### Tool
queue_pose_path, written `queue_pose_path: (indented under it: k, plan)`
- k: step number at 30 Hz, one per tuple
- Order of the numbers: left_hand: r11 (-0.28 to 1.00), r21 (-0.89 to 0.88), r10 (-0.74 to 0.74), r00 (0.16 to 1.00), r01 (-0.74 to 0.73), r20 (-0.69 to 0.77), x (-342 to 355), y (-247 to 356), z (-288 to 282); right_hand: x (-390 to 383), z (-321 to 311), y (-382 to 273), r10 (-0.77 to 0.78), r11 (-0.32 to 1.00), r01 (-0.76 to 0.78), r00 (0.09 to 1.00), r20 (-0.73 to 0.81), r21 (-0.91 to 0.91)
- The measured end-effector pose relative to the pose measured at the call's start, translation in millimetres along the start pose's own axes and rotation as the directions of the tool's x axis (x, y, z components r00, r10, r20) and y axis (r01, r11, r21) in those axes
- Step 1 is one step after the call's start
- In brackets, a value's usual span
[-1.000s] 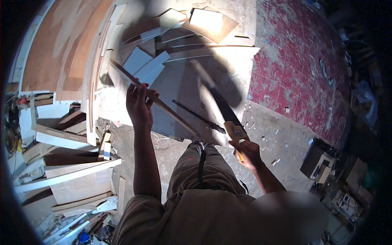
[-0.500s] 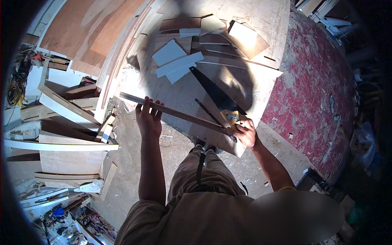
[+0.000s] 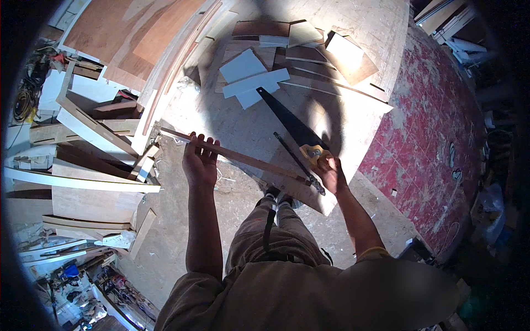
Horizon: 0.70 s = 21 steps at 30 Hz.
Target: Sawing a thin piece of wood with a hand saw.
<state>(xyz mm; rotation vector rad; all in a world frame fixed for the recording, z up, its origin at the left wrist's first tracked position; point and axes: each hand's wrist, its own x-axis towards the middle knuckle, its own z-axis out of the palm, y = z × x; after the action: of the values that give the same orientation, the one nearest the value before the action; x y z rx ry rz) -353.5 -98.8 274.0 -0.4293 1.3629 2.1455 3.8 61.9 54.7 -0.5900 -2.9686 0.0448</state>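
My left hand (image 3: 201, 161) is closed around a long narrow wooden strip (image 3: 243, 156), fingers curled over its upper edge near the left end. The strip slants down to the right, above a large plywood sheet. My right hand (image 3: 330, 172) grips the yellow handle of a handsaw (image 3: 290, 117), whose dark blade points up and left, its tip near some white offcuts (image 3: 243, 71). Between strip and saw lies a thin dark rod-like tool (image 3: 291, 151) with a thicker lower end; its kind is unclear.
Several wood offcuts (image 3: 309, 54) lie on the far part of the plywood sheet (image 3: 359, 118). Long boards (image 3: 118, 38) and a pile of scrap wood (image 3: 94, 204) fill the left side. A worn red floor (image 3: 425, 143) spreads to the right.
My right hand has come away from the strip's right end and sits on the saw handle. The strip has rolled slightly, showing a lighter face. The view has shifted a little.
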Motion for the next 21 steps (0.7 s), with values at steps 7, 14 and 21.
queue_pose_path:
  k: [7,14,21]
  plan:
    - [0.984,-0.163,-0.057,0.994,0.071,0.091,6.6,-4.3,-10.6,7.4,8.0,-16.5,0.081,0.994,-0.072,0.991,0.111,-0.083]
    - [0.977,-0.212,0.003,0.999,0.009,0.054,-2.8,-7.8,7.7,15.0,-32.0,-43.6,0.376,0.871,-0.376,0.925,0.062,0.316]
    - [0.986,-0.168,0.004,1.000,-0.001,0.020,-5.1,-12.1,13.6,38.1,-158.7,-76.2,0.184,-0.058,-0.447,0.874,0.449,0.893]
